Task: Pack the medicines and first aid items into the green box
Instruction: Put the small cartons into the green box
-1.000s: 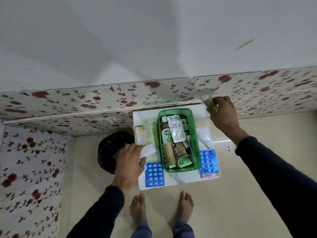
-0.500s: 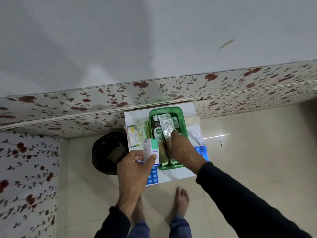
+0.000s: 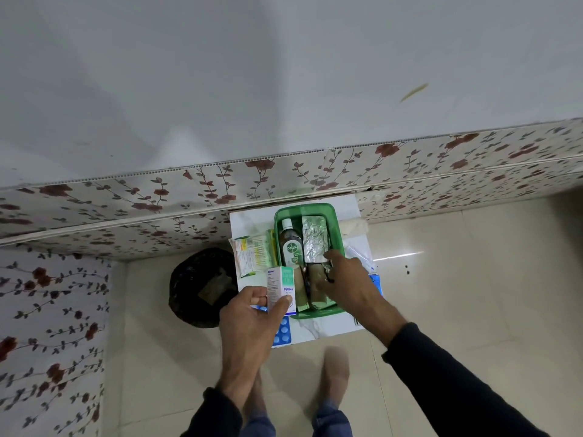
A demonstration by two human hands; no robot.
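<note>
The green box (image 3: 335,223) stands on a small white marble-look table (image 3: 249,220). Inside it lie a Dettol bottle (image 3: 291,247), a silver foil strip (image 3: 314,239) and brown rolls (image 3: 315,283). My left hand (image 3: 252,320) holds a small white and green medicine carton (image 3: 280,287) upright, just left of the box's near corner. My right hand (image 3: 347,279) reaches into the box from the right, fingertips down among the rolls and foil. Whether those fingers grip anything is hidden.
Paper sachets (image 3: 252,252) lie left of the box, and a blue blister pack (image 3: 284,332) sits at the table's near edge. A white roll (image 3: 355,227) and a thin tube (image 3: 359,257) lie right of the box. A black bin (image 3: 202,288) stands left of the table.
My left hand has lifted the carton off the table. My right hand came from the table's far right corner into the box; the white item it held is out of sight.
</note>
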